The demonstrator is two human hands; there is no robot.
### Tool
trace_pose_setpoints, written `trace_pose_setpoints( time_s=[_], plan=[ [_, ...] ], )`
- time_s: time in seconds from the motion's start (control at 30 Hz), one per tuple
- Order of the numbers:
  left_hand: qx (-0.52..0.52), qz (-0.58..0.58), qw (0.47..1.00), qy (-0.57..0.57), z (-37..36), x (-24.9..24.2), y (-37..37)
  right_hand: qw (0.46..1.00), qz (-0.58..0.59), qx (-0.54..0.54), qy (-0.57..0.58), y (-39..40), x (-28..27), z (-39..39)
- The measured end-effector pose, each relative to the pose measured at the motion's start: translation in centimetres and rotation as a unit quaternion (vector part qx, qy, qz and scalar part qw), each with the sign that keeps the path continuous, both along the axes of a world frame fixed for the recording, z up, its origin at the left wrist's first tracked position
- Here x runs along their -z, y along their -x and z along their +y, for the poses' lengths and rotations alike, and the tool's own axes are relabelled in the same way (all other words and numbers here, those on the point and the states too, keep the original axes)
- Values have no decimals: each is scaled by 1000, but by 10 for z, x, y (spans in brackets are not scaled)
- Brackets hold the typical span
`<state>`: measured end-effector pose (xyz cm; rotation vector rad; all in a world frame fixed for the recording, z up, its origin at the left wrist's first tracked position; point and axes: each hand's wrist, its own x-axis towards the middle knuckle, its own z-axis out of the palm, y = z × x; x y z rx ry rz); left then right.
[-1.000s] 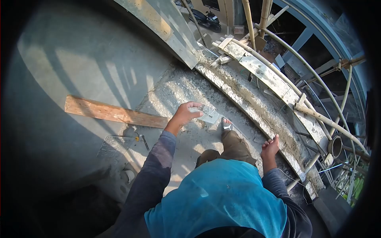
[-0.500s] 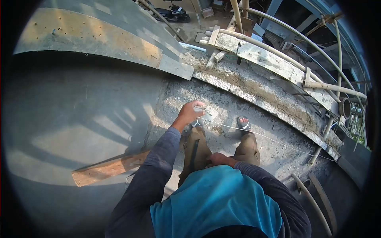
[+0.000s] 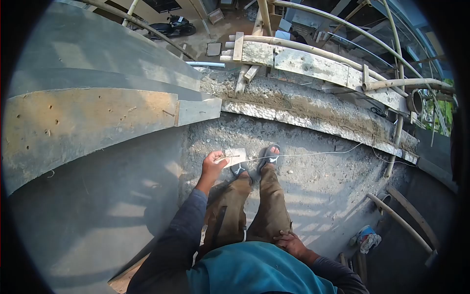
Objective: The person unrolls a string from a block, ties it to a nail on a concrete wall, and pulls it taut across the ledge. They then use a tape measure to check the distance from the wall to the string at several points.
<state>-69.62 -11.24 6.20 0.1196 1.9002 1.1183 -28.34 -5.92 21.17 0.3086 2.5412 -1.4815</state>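
Pinched in the fingers of my left hand (image 3: pixel 213 167) is a thin nail-like piece (image 3: pixel 229 156). A pale flat piece (image 3: pixel 238 156) shows right beside the fingertips; whether it is held too, I cannot tell. White string (image 3: pixel 303 154) runs from there to the right, past my sandalled feet (image 3: pixel 271 156). My right hand (image 3: pixel 293 243) rests on the trousers (image 3: pixel 269 210) near my lap, fingers partly spread, with nothing visible in it.
A curved board (image 3: pixel 93 112) with nail holes spans the left. Ahead lies a rough concrete ledge (image 3: pixel 313 108), with bamboo poles and planks (image 3: pixel 318 66) beyond. A motorcycle (image 3: pixel 174 27) stands far below. Bamboo (image 3: pixel 401 223) and a crumpled bag (image 3: pixel 368 240) lie at the right.
The view has shifted. My left hand appears lower and further left, still pinching the thin piece. My right hand has moved down towards my lap, and my feet are closer together.
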Motion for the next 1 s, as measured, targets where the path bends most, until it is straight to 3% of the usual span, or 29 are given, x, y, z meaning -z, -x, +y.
trace_pose_setpoints(
  time_s=[0.03,0.1,0.13,0.17,0.23,0.27,0.33,0.37,0.43,0.5,0.57,0.67,0.73,0.83,0.9,1.0],
  plan=[
    [1,-12,1000,11,-7,4,-3,1000,-12,1,11,1,-4,-5],
    [-45,-19,999,-13,-7,14,1,931,-301,41,203,25,-5,2],
    [-51,-15,999,-1,0,8,2,892,-316,85,312,24,-2,4],
    [-63,-1,997,43,4,1,5,887,-317,80,328,21,4,9],
    [-63,14,993,104,-3,8,11,859,-286,20,425,30,28,26],
    [-89,12,990,112,-7,21,16,823,-366,-90,425,48,49,45],
    [-141,15,985,99,-15,56,27,778,-326,72,533,75,92,72],
    [-149,15,981,119,-21,66,29,736,-241,229,590,82,133,69],
    [-138,57,980,133,-17,83,42,698,-179,397,568,128,195,81],
    [-132,53,981,133,-20,108,49,666,-209,463,546,178,249,91],
    [-167,70,976,124,-28,144,63,554,-296,495,600,218,297,95],
    [-166,77,976,117,-38,187,76,530,-296,560,564,255,402,87],
    [-175,78,975,115,-46,217,79,532,-252,548,594,277,442,91],
    [-174,64,974,128,-62,270,85,535,-165,549,620,307,483,83],
    [-166,54,975,138,-72,304,88,588,-134,536,591,322,516,71],
    [-139,27,983,116,-66,340,90,567,-120,562,590,333,542,60]
  ],
)
